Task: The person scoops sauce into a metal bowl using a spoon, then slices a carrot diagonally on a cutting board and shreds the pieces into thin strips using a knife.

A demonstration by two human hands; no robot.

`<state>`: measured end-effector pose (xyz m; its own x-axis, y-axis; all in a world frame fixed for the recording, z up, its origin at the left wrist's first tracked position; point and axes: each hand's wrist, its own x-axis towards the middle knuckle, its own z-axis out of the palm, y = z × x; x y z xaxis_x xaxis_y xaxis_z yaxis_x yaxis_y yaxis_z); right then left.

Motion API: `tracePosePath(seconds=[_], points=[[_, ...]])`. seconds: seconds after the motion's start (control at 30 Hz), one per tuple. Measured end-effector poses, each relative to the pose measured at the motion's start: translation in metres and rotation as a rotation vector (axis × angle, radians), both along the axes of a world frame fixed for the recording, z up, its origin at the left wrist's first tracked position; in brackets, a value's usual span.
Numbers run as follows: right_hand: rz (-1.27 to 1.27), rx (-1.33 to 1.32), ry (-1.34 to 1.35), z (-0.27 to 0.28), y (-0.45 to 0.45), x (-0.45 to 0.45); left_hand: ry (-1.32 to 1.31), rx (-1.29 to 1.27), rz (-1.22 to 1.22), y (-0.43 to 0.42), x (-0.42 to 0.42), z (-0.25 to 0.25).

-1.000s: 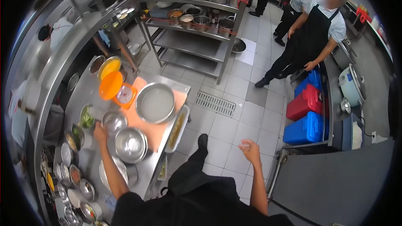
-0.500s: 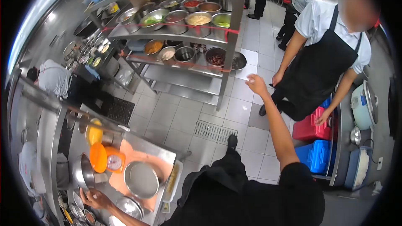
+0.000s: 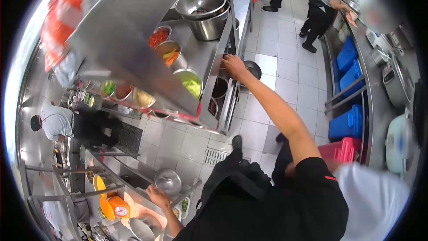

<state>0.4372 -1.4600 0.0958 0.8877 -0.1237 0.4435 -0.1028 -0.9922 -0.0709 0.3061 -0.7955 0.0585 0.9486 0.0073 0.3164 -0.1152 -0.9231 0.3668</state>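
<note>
My left hand (image 3: 158,195) is closed on the rim of a shiny steel bowl (image 3: 168,182), low beside the work table. The bowl's inside faces up and shows no food. My right arm stretches forward, and my right hand (image 3: 234,68) is at the side edge of the steel shelf rack (image 3: 211,58), near its upright post. Its fingers are curled, and what they hold is too small or hidden to make out. Left of it on the rack are pots of green slices (image 3: 191,85), orange and green strips (image 3: 170,57) and chopped red food (image 3: 159,38).
An orange scale (image 3: 119,207) and a round pan (image 3: 141,229) stand on the table at lower left. A person in white (image 3: 370,196) is close on my right. Others work at far left (image 3: 60,120) and upper right (image 3: 327,0). Blue bins (image 3: 346,122) line the right counter.
The rack now looms much closer. My right hand has gone from open air to the rack's edge. My left hand has carried the bowl rightward off the table. The person in the apron has passed to my right.
</note>
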Motion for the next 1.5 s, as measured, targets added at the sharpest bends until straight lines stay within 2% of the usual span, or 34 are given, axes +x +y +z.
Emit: tracePosePath(seconds=[0.03,0.07,0.1,0.13,0.17,0.2,0.23,0.27,0.3,0.33,0.37,0.43,0.47,0.5,0.57,0.6,0.63,0.7,0.77,0.83,0.87,0.93,1.0,1.07,1.1,1.13,1.2,1.27,1.33,1.37,1.4,1.43,1.5], points=[[0.005,0.002,0.005,-0.003,-0.026,0.024,0.093,0.08,0.061,-0.038,0.0,0.008],[0.06,-0.105,0.058,-0.004,-0.042,0.043,0.133,0.044,0.124,-0.051,0.008,-0.006],[0.116,-0.214,0.108,0.015,-0.041,0.049,0.148,0.05,0.134,-0.051,0.014,-0.036],[0.153,-0.211,0.301,0.035,-0.044,0.05,0.214,0.02,0.175,-0.049,0.022,-0.061],[0.155,-0.22,0.307,0.033,-0.044,0.053,0.274,-0.027,0.215,-0.058,0.031,-0.078],[0.18,-0.33,0.374,0.031,-0.051,0.061,0.48,-0.516,0.402,-0.088,0.031,-0.079],[0.211,-0.426,0.445,0.02,-0.055,0.07,0.485,-0.527,0.417,-0.102,0.03,-0.092],[0.153,-0.422,0.699,0.003,-0.059,0.087,0.517,-0.723,0.503,-0.105,0.031,-0.121],[0.224,-0.605,0.246,-0.052,-0.079,0.107,0.54,-0.927,0.588,-0.111,0.033,-0.148],[0.247,-0.514,0.374,-0.026,-0.076,0.1,0.586,-0.895,0.604,-0.112,0.028,-0.168],[0.275,-0.421,0.505,-0.002,-0.067,0.087,0.582,-0.898,0.631,-0.122,0.017,-0.163],[0.31,-0.556,0.244,-0.014,-0.078,0.086,0.655,-1.032,0.51,-0.157,0.001,-0.147],[0.423,-0.567,0.206,-0.06,-0.096,0.11,0.62,-0.917,0.55,-0.173,-0.01,-0.141],[0.459,-0.575,0.206,-0.043,-0.098,0.109,0.615,-0.933,0.585,-0.188,-0.022,-0.137],[0.56,-0.489,0.538,0.009,-0.094,0.086,0.478,-0.586,0.437,-0.216,-0.043,-0.131],[0.666,-0.536,0.38,-0.017,-0.102,0.093,0.556,-0.712,0.465,-0.226,-0.049,-0.132],[0.737,-0.539,0.396,-0.008,-0.103,0.085,0.626,-0.839,0.508,-0.237,-0.061,-0.13],[0.715,-0.536,0.513,0.045,-0.102,0.074,0.741,-0.941,0.426,-0.286,-0.072,-0.081],[0.76,-0.488,0.461,0.041,-0.113,0.079,0.81,-0.942,0.443,-0.333,-0.081,-0.043],[0.858,-0.538,0.298,0.027,-0.129,0.089,0.77,-0.944,0.38,-0.387,-0.085,-0.002],[0.848,-0.533,0.335,0.039,-0.129,0.084,0.778,-0.948,0.421,-0.415,-0.089,0.024],[0.868,-0.511,0.312,0.05,-0.132,0.084,0.705,-1.024,0.397,-0.466,-0.075,0.063],[0.866,-0.448,0.257,0.049,-0.131,0.087,0.609,-1.058,0.338,-0.493,-0.062,0.074],[0.855,-0.388,0.197,0.051,-0.127,0.089,0.354,-1.208,0.398,-0.524,-0.033,0.08],[0.84,-0.479,0.31,0.051,-0.122,0.088,0.333,-1.27,0.344,-0.536,-0.012,0.092],[0.817,-0.572,0.423,0.05,-0.119,0.087,0.243,-1.303,0.315,-0.543,0.008,0.082],[0.811,-0.644,0.319,0.023,-0.116,0.089,0.04,-1.459,0.367,-0.571,0.055,0.075],[0.803,-0.703,0.211,0.012,-0.111,0.089,-0.017,-1.458,0.395,-0.588,0.107,0.05],[0.897,-0.661,0.19,0.013,-0.114,0.088,0.068,-1.12,0.378,-0.588,0.169,-0.001],[0.899,-0.666,0.188,0.018,-0.114,0.087,-0.201,-0.647,0.407,-0.595,0.208,-0.054],[0.864,-0.63,0.298,0.024,-0.114,0.083,-0.443,-0.163,0.416,-0.6,0.229,-0.095],[0.826,-0.596,0.406,0.024,-0.116,0.082,-0.409,-0.11,0.367,-0.61,0.238,-0.081],[0.844,-0.568,0.372,0.014,-0.124,0.088,-0.185,-0.272,0.282,-0.619,0.245,-0.054]])
